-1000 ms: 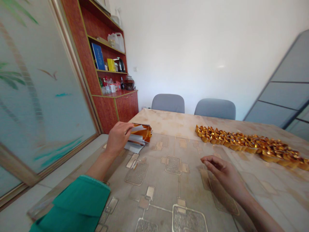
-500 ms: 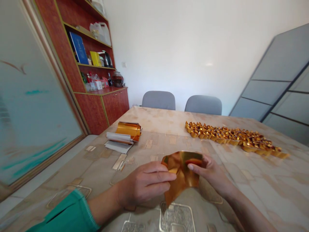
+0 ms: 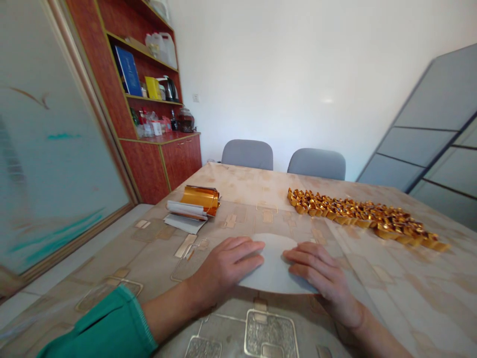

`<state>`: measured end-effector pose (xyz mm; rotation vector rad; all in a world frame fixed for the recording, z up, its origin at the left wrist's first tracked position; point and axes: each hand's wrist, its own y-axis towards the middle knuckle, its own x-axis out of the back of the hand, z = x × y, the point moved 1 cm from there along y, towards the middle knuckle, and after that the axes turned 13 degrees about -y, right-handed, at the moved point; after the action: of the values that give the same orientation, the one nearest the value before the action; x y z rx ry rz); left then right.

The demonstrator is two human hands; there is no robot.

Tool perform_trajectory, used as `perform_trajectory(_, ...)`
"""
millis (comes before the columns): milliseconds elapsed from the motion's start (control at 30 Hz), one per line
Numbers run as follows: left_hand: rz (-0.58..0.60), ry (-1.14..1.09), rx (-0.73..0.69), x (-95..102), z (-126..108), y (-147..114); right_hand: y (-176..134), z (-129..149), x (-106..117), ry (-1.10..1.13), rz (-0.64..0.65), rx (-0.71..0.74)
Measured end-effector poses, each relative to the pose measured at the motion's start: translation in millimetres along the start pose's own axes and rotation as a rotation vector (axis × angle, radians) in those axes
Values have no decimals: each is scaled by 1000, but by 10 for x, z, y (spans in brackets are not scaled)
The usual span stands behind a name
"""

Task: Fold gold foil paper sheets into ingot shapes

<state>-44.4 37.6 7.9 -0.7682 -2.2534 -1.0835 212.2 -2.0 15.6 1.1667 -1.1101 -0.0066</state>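
A sheet of foil paper (image 3: 275, 266) shows its plain pale side upward, gently curved, close in front of me. My left hand (image 3: 233, 263) has its left side, fingers lying on top and thumb out of sight. On the opposite side, my right hand (image 3: 322, 271) grips the sheet the same way, its thumb also hidden. Beyond my left hand lies a stack of curled gold foil sheets (image 3: 201, 196), with white-backed sheets (image 3: 185, 211) at its near side. To the far right is a long cluster of folded gold foil pieces (image 3: 357, 214), packed together in rows.
A patterned cloth covers the table (image 3: 242, 184). Two grey chairs (image 3: 247, 154) stand at its far edge against the white wall. At the left are a red-brown cabinet (image 3: 160, 164) with filled shelves and a frosted glass door (image 3: 55, 164). Grey panels (image 3: 428, 109) lean at the right.
The foil sheet, gold side showing and creased in my hands before, now has its pale side up. Both hands have turned palm-down onto its sides. My view has shifted slightly.
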Motion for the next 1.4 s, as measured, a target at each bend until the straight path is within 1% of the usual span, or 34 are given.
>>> perform_trajectory(67,60,-98,7,-53,-2,-8,-76,-24,-36,-18,64,78)
perform_trajectory(167,69,-283,74,-143,4,-35,-200,-74,-83,43,234,104)
perform_trajectory(267,72,-367,114,-201,12,-65,-299,-112,-73,179,418,15)
perform_trajectory(300,74,-372,120,-210,17,-72,-320,-121,-59,227,459,-34)
perform_trajectory(367,57,-355,143,-221,35,-83,-343,-135,-29,318,496,-133)
perform_trajectory(467,39,-258,216,-247,80,-95,-342,-156,-26,419,512,-259)
perform_trajectory(567,18,-162,265,-292,126,-102,-325,-178,-89,423,501,-415)
perform_trajectory(633,-8,-108,248,-321,146,-103,-305,-186,-148,390,477,-542)
perform_trajectory(700,-10,-40,214,-343,158,-102,-277,-187,-203,353,461,-649)
perform_trajectory(767,19,30,204,-354,167,-100,-249,-191,-245,285,464,-704)
perform_trajectory(867,87,80,234,-357,176,-95,-234,-222,-279,127,488,-708)
perform_trajectory(933,101,27,265,-358,180,-91,-247,-252,-291,57,497,-709)
perform_trajectory(1033,54,-109,352,-372,197,-92,-278,-275,-307,1,500,-711)
perform_trajectory(1100,34,-146,396,-390,217,-100,-296,-269,-316,-44,498,-699)
perform_trajectory(1167,31,-128,380,-411,239,-114,-311,-257,-322,-92,493,-687)
perform_trajectory(1300,59,-38,285,-451,280,-151,-327,-244,-328,-152,492,-661)
perform_trajectory(1400,56,28,235,-461,298,-169,-315,-252,-342,-176,507,-638)
